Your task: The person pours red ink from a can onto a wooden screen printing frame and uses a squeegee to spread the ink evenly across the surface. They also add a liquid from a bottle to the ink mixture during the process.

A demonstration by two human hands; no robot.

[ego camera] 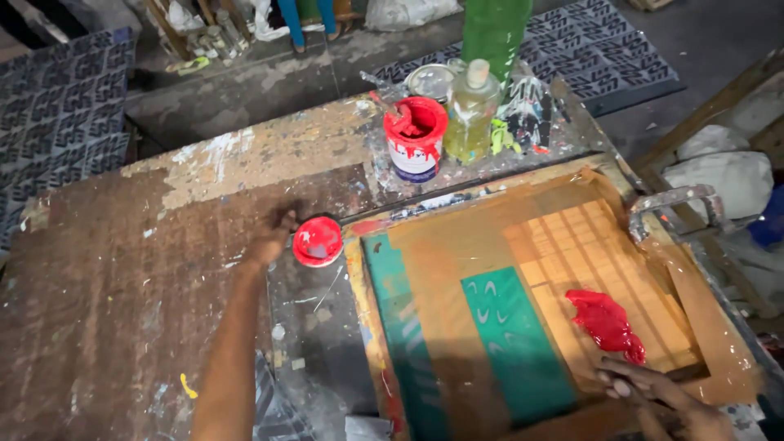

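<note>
The left hand (273, 238) is touching a round red lid (318, 241) on the bench (122, 278), fingers loosely spread. The right hand (653, 394) is gripping something by the red ink (606, 323) in the screen frame (490, 327); a white-labelled red tin (416, 139) is standing behind.

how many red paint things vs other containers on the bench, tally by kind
Red paint can: 1
Red paint lid, by the left hand: 1
Red paint blob on the screen frame: 1
Yellowish bottle: 1
Total: 4
</note>
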